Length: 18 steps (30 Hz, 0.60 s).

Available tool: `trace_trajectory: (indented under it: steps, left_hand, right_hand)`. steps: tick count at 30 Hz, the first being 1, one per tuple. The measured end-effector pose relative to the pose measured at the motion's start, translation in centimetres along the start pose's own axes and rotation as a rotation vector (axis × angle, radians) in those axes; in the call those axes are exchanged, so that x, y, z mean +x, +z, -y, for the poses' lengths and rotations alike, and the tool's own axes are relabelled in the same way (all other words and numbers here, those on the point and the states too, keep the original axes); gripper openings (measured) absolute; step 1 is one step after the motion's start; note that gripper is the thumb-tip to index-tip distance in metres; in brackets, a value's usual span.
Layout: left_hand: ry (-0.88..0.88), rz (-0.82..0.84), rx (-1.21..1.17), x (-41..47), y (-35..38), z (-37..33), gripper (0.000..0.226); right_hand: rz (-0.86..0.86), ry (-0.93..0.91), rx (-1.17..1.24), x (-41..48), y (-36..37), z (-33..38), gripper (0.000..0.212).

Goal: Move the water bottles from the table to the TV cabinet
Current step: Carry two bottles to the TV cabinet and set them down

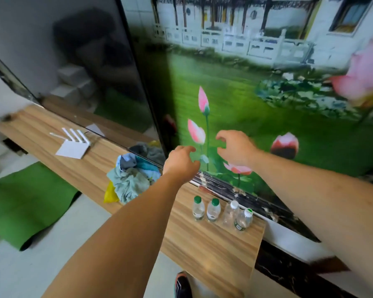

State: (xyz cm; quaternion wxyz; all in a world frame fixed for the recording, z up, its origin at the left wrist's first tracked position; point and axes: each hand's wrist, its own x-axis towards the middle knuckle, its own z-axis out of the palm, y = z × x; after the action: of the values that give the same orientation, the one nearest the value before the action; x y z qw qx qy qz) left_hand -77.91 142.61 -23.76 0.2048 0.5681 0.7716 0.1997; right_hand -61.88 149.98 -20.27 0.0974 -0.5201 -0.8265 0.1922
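Observation:
Several small clear water bottles stand in a row on the wooden TV cabinet near its right end: two with green caps, one with a white cap, and one tilted with a green-and-white cap. My left hand and my right hand hover above and beyond the bottles, both empty with fingers spread, in front of the lotus wall picture. No table is in view.
A large dark TV leans over the cabinet's left part. A heap of crumpled cloth with a yellow bag lies left of the bottles. A white router sits farther left. A green mat covers the floor; my shoe shows below.

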Motion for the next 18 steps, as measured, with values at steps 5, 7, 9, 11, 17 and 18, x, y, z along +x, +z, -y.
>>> trace_trajectory:
  steps: [5, 7, 9, 11, 17, 18]
  left_hand:
    - [-0.050, -0.115, 0.076, -5.6, -3.1, -0.6, 0.047]
    - [-0.067, -0.161, 0.100, -7.7, -4.2, -1.2, 0.047]
    - [-0.075, -0.199, 0.123, -9.5, -5.4, -1.7, 0.045]
    - [-0.080, -0.236, 0.148, -11.5, -6.6, -1.9, 0.043]
    - [-0.191, -0.308, 0.155, -18.7, -10.7, 1.3, 0.040]
    - [-0.218, -0.326, 0.148, -20.2, -11.3, 2.1, 0.040]
  right_hand:
    - [-0.006, -0.085, 0.124, -3.5, -2.0, 1.9, 0.038]
    - [-0.008, -0.121, 0.141, -4.8, -2.9, 2.5, 0.031]
    - [-0.001, -0.156, 0.143, -5.7, -3.8, 3.3, 0.030]
    - [0.008, -0.187, 0.149, -6.5, -4.5, 4.5, 0.034]
    - [0.042, -0.309, 0.160, -9.1, -3.7, 10.0, 0.031]
    - [0.055, -0.331, 0.158, -9.7, -3.3, 11.3, 0.030]
